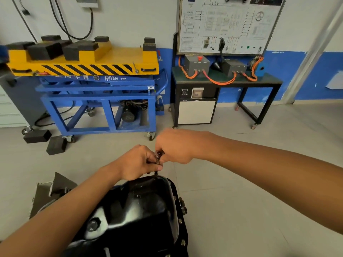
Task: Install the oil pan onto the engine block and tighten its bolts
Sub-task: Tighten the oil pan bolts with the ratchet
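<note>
The black oil pan (pixel 144 210) lies at the bottom of the view, belly up. Its long axis runs away from the person, with the narrow far end pointing toward the carts. A drain plug (pixel 93 224) sits on its near left slope, and a row of bolts (pixel 182 208) lines the right edge. A grey metal bracket (pixel 53 190) lies on the floor just left of the pan.

At the pan's far rim both hands meet on a wrench (pixel 158 158), which stands nearly upright with its tip down at the rim. The left hand (pixel 141 162) has its fingers curled round the shaft. The right hand (pixel 176 147) is closed over the top end, hiding the handle.

Farther off, two black blocks (pixel 37 136) lie on the floor beside a blue cart (pixel 98 86) with a yellow striped top. A black table (pixel 228 82) to the cart's right carries grey boxes and orange cables (pixel 219 81), under a wiring board (pixel 228 25) on the wall.
</note>
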Motion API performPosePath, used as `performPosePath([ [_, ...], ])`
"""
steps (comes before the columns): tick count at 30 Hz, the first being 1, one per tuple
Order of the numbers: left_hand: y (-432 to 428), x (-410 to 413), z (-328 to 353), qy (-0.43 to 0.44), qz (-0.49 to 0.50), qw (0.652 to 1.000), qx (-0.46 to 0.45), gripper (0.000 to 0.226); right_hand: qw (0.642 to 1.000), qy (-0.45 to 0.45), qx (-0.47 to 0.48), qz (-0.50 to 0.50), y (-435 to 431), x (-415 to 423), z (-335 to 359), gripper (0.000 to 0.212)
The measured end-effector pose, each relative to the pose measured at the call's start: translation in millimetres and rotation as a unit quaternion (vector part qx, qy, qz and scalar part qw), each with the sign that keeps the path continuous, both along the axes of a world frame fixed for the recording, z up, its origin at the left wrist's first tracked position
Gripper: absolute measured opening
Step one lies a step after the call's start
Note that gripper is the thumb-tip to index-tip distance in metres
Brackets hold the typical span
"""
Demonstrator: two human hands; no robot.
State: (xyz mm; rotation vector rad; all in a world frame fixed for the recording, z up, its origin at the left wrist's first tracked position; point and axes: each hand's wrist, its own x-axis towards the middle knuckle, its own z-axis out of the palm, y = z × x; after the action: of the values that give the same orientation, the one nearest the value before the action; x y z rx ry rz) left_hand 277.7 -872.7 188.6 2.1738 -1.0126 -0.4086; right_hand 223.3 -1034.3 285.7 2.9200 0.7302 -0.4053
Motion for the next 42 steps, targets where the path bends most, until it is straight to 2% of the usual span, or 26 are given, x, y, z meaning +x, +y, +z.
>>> performPosePath([
  [3,0,2,-2,0.011,0.005,1.000,-0.004,0.011,0.997,-0.047,-0.056,0.039,2,0,1,0.008],
  [11,3,0,0,0.034,0.013,0.999,-0.001,0.010,0.978,-0.085,-0.125,0.143,3,-1,4,0.015],
  [15,7,-3,2,0.041,0.018,0.999,-0.002,0.012,0.976,-0.087,-0.113,0.165,0,-1,2,0.015],
  [17,7,-6,4,0.045,0.016,0.999,-0.001,0.021,0.979,-0.068,-0.094,0.166,1,-2,2,0.015],
  [19,7,-7,5,0.047,0.018,0.999,-0.004,0.032,0.983,-0.064,-0.082,0.154,2,-3,1,0.019],
  [23,6,-7,3,0.043,0.034,0.998,0.008,0.033,0.984,-0.100,-0.095,0.117,5,-6,-4,0.030],
  [25,6,-7,2,0.038,0.031,0.999,0.013,0.047,0.987,-0.095,-0.078,0.106,6,-11,-7,0.027],
  [27,5,-8,3,0.030,0.027,0.999,0.016,0.050,0.991,-0.085,-0.061,0.080,9,-15,-9,0.023],
  [30,6,-7,0,0.018,0.036,0.999,0.005,0.036,0.998,-0.062,-0.005,0.017,15,-16,-13,0.042],
  [33,7,-6,1,0.011,0.047,0.999,0.006,0.019,0.996,-0.067,0.049,-0.042,23,-17,-19,0.041],
  [37,6,-7,3,0.000,0.043,0.999,0.009,0.048,0.982,-0.076,0.110,-0.133,28,-17,-28,0.038],
  [42,7,-4,1,-0.003,0.055,0.998,0.014,0.050,0.971,-0.030,0.152,-0.181,31,-14,-27,0.038],
])
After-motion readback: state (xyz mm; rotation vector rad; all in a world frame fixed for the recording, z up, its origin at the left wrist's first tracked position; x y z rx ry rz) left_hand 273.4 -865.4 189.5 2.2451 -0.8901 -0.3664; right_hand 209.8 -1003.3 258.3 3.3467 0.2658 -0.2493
